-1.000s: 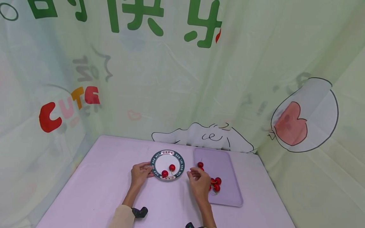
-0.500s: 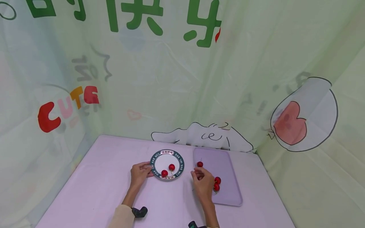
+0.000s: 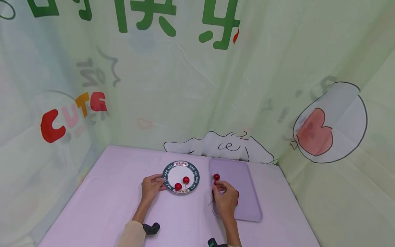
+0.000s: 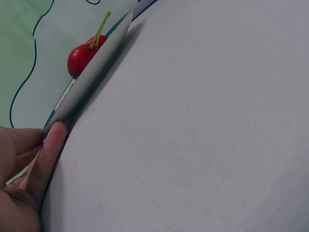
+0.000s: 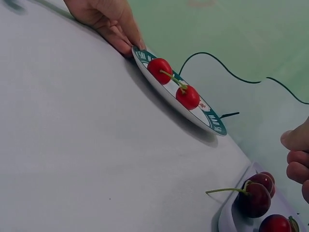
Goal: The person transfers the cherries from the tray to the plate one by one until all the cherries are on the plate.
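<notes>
Head view: left hand pinches the round green-rimmed white plate steady, right hand's curled fingers hover over dark red cherries, apparently empty.

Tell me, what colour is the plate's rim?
Dark green with white letters on the plate; head view shows it best.

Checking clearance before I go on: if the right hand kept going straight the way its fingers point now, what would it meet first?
Most likely the cherry near the tray's far left corner: the right hand lies over the tray with its fingers aimed up-table at it. A second cherry may sit right at the fingertips; depth is unclear.
</notes>
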`<action>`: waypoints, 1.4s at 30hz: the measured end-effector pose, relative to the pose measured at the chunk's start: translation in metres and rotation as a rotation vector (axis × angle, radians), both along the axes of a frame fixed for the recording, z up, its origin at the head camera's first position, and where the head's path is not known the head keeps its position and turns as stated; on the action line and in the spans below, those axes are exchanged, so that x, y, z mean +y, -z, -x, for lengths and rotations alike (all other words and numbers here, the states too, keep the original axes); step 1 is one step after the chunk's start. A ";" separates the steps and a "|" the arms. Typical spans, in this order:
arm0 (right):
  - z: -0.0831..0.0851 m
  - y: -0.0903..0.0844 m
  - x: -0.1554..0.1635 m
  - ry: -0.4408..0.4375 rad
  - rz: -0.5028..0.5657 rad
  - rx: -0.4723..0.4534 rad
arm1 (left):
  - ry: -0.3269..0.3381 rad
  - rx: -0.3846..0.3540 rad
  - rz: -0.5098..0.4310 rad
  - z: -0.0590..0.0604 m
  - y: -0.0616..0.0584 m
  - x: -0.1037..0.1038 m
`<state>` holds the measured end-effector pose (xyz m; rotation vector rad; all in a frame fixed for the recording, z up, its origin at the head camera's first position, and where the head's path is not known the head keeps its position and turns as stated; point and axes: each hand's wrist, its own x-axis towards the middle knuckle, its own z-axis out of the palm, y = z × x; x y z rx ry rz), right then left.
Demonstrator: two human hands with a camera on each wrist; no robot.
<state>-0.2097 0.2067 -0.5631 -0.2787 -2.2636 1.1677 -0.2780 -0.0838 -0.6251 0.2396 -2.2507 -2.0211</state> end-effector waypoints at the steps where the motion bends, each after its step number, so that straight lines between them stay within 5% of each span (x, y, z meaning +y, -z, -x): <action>1: 0.000 0.000 0.001 0.004 0.000 0.004 | 0.001 0.004 -0.009 0.000 0.000 0.000; 42: -0.007 0.020 0.034 0.145 -0.248 -0.016 | 0.009 0.003 -0.002 0.001 0.003 -0.001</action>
